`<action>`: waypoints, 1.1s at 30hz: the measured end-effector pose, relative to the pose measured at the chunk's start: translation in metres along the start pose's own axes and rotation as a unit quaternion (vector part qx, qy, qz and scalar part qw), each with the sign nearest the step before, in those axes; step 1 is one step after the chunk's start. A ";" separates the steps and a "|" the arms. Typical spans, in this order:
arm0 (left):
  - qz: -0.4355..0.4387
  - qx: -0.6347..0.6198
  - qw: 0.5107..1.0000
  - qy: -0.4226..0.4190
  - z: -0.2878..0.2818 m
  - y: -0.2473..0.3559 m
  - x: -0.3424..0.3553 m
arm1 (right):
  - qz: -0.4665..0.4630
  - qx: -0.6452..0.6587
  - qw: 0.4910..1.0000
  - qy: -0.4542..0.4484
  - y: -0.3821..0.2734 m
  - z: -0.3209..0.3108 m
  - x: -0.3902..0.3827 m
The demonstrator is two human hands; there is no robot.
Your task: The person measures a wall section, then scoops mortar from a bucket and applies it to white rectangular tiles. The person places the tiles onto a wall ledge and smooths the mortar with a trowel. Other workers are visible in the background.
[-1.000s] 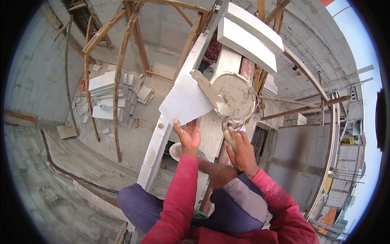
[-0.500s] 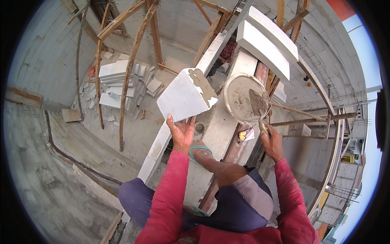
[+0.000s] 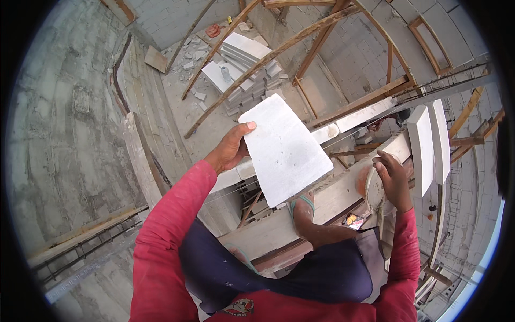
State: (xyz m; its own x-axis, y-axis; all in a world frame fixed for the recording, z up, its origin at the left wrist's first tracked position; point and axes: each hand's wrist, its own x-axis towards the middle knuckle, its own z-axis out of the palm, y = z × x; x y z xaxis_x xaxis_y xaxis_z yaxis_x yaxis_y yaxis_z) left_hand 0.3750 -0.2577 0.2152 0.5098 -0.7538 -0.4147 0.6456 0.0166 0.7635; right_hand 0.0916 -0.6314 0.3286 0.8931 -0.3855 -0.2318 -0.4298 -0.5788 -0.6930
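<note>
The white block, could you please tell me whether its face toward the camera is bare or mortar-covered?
Bare: the left hand holds the white block, whose visible face is white with small marks.

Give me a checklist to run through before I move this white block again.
1. Block secure in the left hand: ok, its grip is on the left edge.
2. Block's visible face unbroken: ok, white with a few small pits.
3. Block's underside coated: cannot tell, hidden.
4. Right hand free: ok, no tool shows in it.
5. Bucket within reach: ok, right beside the right hand.
6. Bucket's fill level: cannot tell, largely covered.
</note>
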 end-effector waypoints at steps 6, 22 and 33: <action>0.044 0.219 0.974 -0.039 -0.045 0.009 -0.099 | -0.147 0.058 0.908 -0.388 -0.194 0.138 0.121; 0.300 0.317 0.764 0.475 -0.139 -0.059 -0.438 | -0.511 -0.106 0.694 -0.496 -0.445 0.416 0.035; 0.228 -0.120 0.504 0.824 -0.128 -0.303 -0.549 | -0.592 -0.134 0.711 -0.355 -0.454 0.586 -0.034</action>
State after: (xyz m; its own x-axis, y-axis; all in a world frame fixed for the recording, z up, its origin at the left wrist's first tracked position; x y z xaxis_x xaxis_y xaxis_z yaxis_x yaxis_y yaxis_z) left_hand -0.0281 0.2353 0.1487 0.2891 0.9311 -0.2223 0.1976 0.1692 0.9656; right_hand 0.3348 0.0660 0.2510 0.4503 0.8912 0.0541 0.7551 -0.3478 -0.5558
